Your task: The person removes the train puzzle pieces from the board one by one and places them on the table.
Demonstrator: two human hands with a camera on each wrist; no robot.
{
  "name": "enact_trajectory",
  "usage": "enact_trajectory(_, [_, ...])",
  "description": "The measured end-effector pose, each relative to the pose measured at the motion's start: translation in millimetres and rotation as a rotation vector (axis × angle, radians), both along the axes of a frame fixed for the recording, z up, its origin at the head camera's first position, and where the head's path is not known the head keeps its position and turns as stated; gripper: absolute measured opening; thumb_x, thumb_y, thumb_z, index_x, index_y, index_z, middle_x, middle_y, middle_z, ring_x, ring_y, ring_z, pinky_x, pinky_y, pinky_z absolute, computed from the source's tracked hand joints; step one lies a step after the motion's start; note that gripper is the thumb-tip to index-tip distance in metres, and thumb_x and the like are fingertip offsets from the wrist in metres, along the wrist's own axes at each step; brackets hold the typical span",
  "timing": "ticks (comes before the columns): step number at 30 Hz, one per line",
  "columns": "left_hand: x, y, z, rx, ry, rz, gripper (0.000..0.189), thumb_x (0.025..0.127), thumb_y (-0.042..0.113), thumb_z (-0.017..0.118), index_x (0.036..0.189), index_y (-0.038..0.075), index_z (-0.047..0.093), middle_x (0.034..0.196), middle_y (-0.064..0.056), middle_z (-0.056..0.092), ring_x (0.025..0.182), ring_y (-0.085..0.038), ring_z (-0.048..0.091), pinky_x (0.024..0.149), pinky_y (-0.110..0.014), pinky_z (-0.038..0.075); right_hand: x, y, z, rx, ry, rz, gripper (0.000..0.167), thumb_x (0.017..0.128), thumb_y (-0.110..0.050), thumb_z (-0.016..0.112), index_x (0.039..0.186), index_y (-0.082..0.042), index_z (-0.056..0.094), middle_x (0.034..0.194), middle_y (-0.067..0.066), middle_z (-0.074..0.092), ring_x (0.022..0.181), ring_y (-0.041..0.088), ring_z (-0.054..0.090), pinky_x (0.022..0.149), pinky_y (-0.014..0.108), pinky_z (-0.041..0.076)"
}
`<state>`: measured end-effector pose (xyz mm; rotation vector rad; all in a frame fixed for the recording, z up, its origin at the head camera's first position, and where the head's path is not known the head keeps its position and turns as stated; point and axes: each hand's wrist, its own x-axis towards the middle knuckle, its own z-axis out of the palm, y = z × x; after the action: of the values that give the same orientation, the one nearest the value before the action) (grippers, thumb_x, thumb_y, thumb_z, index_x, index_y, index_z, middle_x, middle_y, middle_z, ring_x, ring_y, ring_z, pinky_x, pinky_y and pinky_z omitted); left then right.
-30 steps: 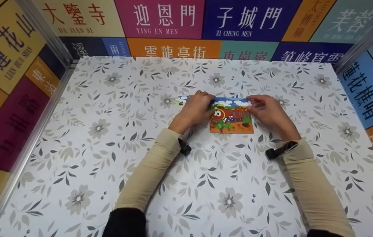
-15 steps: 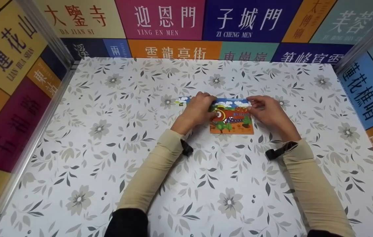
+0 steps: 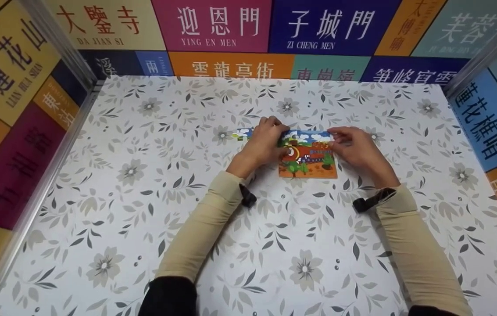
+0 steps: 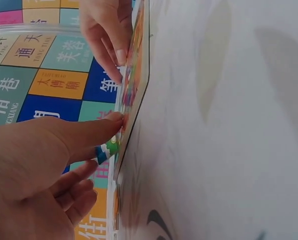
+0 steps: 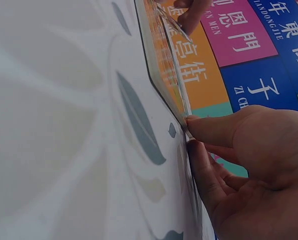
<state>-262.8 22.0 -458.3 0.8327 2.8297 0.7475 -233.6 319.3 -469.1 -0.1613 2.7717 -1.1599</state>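
Note:
A jigsaw puzzle [image 3: 307, 168] with a cartoon train, trees and blue sky lies flat near the middle of the table. My left hand [image 3: 265, 142] is over its upper left part, its thumb reaching onto the picture. Between that thumb and the fingers, a small puzzle piece [image 4: 108, 149] in green, white and blue shows in the left wrist view, tilted up from the board. My right hand [image 3: 355, 147] holds the puzzle's right side near the upper corner, with thumb and forefinger at its edge.
Left of my left hand, a blue, white and green picture part [image 3: 242, 133] lies on the table, partly covered by the hand. The floral tablecloth [image 3: 213, 267] spreads all around. Panels with printed characters [image 3: 217, 26] stand behind the table and along both sides.
My left thumb has come in over the train's face, covering part of it, and the left fingers have shifted slightly. The right hand and the puzzle stay in place.

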Motion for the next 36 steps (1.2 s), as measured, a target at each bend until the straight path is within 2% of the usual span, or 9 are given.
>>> enact_trajectory(7, [-2.2, 0.2, -1.2, 0.038, -0.028, -0.004, 0.059, 0.099, 0.033, 0.081, 0.151, 0.010, 0.062, 0.149, -0.013, 0.062, 0.141, -0.030, 0.053, 0.122, -0.046, 0.041, 0.6, 0.0, 0.2, -0.008, -0.003, -0.002, 0.048, 0.107, -0.017, 0.068, 0.154, -0.010, 0.061, 0.137, 0.023, 0.064, 0.128, 0.040, 0.065, 0.115, 0.056, 0.050])
enact_trajectory(10, [-2.2, -0.7, -1.8, 0.026, -0.004, -0.010, 0.057, 0.101, 0.032, 0.080, 0.150, 0.010, 0.063, 0.146, -0.012, 0.063, 0.138, -0.029, 0.055, 0.120, -0.046, 0.043, 0.3, 0.1, -1.0, 0.001, 0.005, -0.006, 0.047, 0.107, -0.018, 0.068, 0.153, -0.011, 0.062, 0.135, 0.022, 0.065, 0.128, 0.039, 0.065, 0.114, 0.055, 0.050])
enact_trajectory(17, [-1.2, -3.1, -4.3, 0.003, 0.102, -0.022, 0.049, 0.102, 0.030, 0.077, 0.146, 0.011, 0.067, 0.142, -0.011, 0.065, 0.133, -0.030, 0.059, 0.115, -0.045, 0.048, 0.4, 1.1, -2.2, 0.005, 0.055, 0.046, 0.046, 0.107, -0.012, 0.068, 0.152, -0.002, 0.061, 0.131, 0.028, 0.066, 0.124, 0.043, 0.066, 0.113, 0.057, 0.051])
enact_trajectory(27, [-2.4, -8.5, -3.2, -0.007, 0.105, 0.004, 0.050, 0.101, 0.034, 0.079, 0.146, 0.016, 0.068, 0.142, -0.007, 0.065, 0.132, -0.025, 0.062, 0.114, -0.044, 0.050, -0.2, -0.2, -2.4, 0.009, 0.038, 0.022, 0.046, 0.107, -0.014, 0.068, 0.152, -0.006, 0.062, 0.133, 0.025, 0.065, 0.126, 0.040, 0.066, 0.114, 0.057, 0.050])
enact_trajectory(36, [-3.0, -23.4, -1.1, 0.094, 0.111, 0.028, 0.047, 0.097, 0.032, 0.084, 0.140, 0.016, 0.073, 0.137, -0.004, 0.071, 0.125, -0.021, 0.067, 0.112, -0.040, 0.052, -0.4, 0.2, -1.6, -0.004, -0.002, -0.004, 0.047, 0.107, -0.016, 0.069, 0.153, -0.011, 0.061, 0.133, 0.022, 0.067, 0.127, 0.037, 0.064, 0.116, 0.055, 0.049])
